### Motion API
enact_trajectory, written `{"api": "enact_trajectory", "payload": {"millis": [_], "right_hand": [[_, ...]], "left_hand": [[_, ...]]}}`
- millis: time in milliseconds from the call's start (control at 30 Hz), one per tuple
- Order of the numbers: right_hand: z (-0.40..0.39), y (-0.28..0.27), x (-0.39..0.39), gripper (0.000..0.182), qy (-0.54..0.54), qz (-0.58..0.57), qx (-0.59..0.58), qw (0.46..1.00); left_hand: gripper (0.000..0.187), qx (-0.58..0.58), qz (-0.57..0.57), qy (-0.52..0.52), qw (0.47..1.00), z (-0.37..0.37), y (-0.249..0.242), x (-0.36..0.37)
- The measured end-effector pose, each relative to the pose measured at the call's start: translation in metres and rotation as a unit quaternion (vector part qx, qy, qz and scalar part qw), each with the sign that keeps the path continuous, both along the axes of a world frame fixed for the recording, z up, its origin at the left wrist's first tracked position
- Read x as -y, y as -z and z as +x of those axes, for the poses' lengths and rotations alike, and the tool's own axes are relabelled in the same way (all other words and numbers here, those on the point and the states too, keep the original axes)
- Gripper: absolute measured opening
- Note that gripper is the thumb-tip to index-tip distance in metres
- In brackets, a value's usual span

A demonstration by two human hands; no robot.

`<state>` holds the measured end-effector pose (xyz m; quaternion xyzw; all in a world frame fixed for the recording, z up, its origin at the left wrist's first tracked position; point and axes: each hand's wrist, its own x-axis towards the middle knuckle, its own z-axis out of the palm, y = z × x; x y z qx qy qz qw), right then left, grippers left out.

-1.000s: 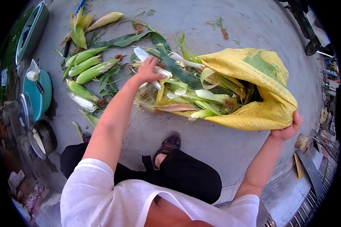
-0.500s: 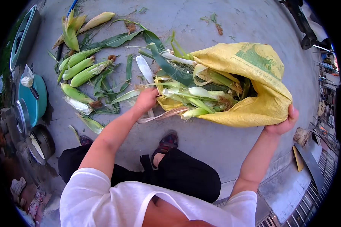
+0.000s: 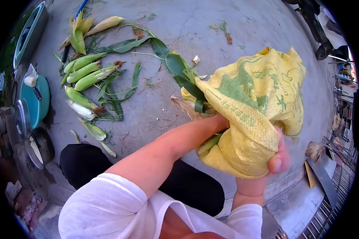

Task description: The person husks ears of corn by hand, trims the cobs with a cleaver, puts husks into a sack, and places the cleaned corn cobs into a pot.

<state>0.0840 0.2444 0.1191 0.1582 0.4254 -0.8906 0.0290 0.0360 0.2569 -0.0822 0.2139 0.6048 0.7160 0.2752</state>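
As the right hand (image 3: 280, 155) grasps a yellow woven sack (image 3: 251, 107), the left hand is hidden inside, its fingers impossible to judge; corn ears (image 3: 84, 71) lie left of the sack.

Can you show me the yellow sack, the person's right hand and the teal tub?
Yellow sack (image 3: 254, 113): head view, on its printed woven side.
Right hand (image 3: 281, 154): head view, middle of its visible part.
Teal tub (image 3: 40, 109): head view, on bare teal surface.
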Motion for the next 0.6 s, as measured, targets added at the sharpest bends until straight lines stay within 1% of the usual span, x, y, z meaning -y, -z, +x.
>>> {"api": "enact_trajectory", "payload": {"millis": [33,100,133,167,200,233,267,300,333,400,433,467,533,600], "right_hand": [[0.007,0.003,-0.007,0.066,0.005,0.015,-0.040,0.999],[0.004,-0.002,-0.010,0.071,0.081,0.044,-0.060,0.994],[0.002,0.008,-0.024,0.070,0.107,-0.005,-0.083,0.991],[0.005,0.018,-0.045,0.070,0.134,-0.055,-0.106,0.984],[0.006,0.020,-0.059,0.070,0.135,-0.055,-0.108,0.983],[0.007,0.022,-0.073,0.068,0.126,-0.027,-0.131,0.983],[0.007,0.023,-0.080,0.065,0.116,-0.001,-0.151,0.982],[0.007,0.022,-0.081,0.065,0.119,-0.004,-0.150,0.982],[0.005,0.019,-0.082,0.066,0.120,-0.004,-0.152,0.981],[0.004,0.018,-0.088,0.066,0.123,0.019,-0.150,0.981],[0.003,0.017,-0.089,0.066,0.124,0.021,-0.151,0.981],[0.000,0.016,-0.088,0.066,0.110,0.011,-0.153,0.982],[0.000,0.015,-0.086,0.067,0.098,0.003,-0.156,0.983],[-0.006,0.018,-0.083,0.069,0.110,-0.018,-0.153,0.982]], "left_hand": [[0.033,-0.044,-0.019,-0.011,0.999,0.004,0.013,-0.011],[0.035,-0.130,-0.061,-0.030,0.989,0.014,0.037,-0.018],[0.035,-0.161,-0.158,0.031,0.974,0.019,0.044,-0.017],[0.036,-0.206,-0.252,0.100,0.940,0.020,0.043,-0.012],[0.036,-0.255,-0.329,0.173,0.893,0.021,0.040,-0.007],[0.037,-0.251,-0.366,0.253,0.860,0.012,-0.003,0.020],[0.036,-0.237,-0.312,0.202,0.898,0.016,-0.018,0.042],[0.034,-0.221,-0.255,0.151,0.929,0.021,-0.030,0.064],[0.027,-0.224,-0.172,0.075,0.956,0.017,-0.045,0.091],[0.024,-0.258,-0.054,-0.075,0.962,0.004,-0.047,0.140],[0.023,-0.259,-0.054,-0.175,0.948,-0.002,-0.031,0.163],[0.019,-0.206,-0.070,-0.276,0.936,-0.014,-0.017,0.180],[0.016,-0.090,-0.141,-0.403,0.900,-0.045,0.019,0.201],[0.016,-0.110,-0.230,-0.365,0.896,-0.077,0.052,0.195]]}}
